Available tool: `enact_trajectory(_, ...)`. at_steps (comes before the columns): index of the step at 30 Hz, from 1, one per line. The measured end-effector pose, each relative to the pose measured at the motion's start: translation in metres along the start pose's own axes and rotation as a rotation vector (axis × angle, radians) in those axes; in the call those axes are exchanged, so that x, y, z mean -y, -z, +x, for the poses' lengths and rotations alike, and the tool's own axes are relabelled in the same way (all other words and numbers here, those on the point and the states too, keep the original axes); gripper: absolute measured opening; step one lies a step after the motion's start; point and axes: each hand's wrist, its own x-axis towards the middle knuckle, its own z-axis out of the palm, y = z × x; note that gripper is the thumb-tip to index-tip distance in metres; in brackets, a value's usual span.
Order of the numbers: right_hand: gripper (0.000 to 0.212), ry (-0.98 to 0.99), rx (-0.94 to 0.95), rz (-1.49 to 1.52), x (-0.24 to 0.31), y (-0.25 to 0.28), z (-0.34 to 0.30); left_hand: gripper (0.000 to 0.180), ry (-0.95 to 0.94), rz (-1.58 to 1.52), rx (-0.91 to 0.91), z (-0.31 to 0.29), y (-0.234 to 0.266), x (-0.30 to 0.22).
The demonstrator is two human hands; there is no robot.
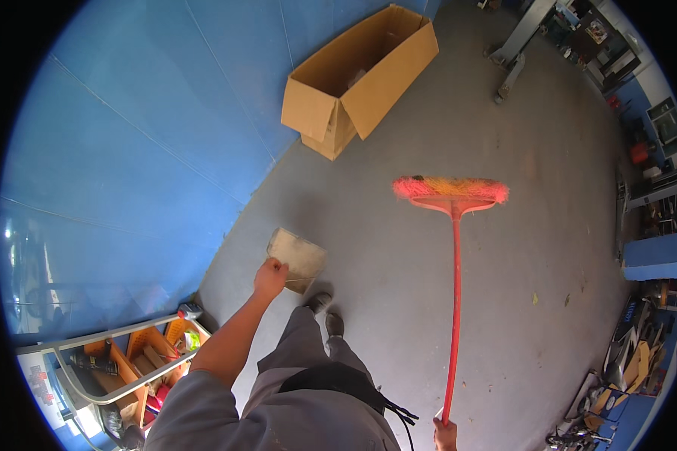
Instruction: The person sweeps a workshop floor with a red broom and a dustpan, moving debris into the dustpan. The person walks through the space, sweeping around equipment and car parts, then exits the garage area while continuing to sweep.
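Observation:
My left hand (271, 278) is closed on the edge of a pale, dirty dustpan (299, 255), held out in front of my feet. Its handle is hidden, so how the fingers grip it does not fully show. At the lower edge my right hand (444, 435) wraps round the end of a broom's long red handle (456, 316). The broom (453, 189) stretches straight ahead of me, its head of pink and yellow bristles farthest away. I cannot tell whether the bristles touch the floor.
A long open cardboard box (384, 79) stands by the blue wall (143, 143). On my left is a metal-framed rack (90, 349) with orange bins. Small leaves (535, 298) and bits lie on the grey floor (399, 323). A grey metal post (523, 34) rises far off; clutter lines the right side.

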Motion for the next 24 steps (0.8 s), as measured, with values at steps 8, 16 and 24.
enact_trajectory(8, 0.035, 0.376, -0.272, -0.367, -0.056, 0.029, -0.108, 0.036, -0.342, -0.304, 0.119, 0.099, 0.048, -0.188)
enact_trajectory(16, 0.028, 0.407, -0.452, -0.532, -0.02, 0.025, -0.197, 0.039, -0.715, -0.271, 0.157, 0.108, 0.034, -0.298)
enact_trajectory(24, 0.027, 0.26, -0.519, -0.524, -0.017, -0.017, -0.244, 0.031, -0.753, -0.148, 0.203, 0.101, 0.045, -0.33)
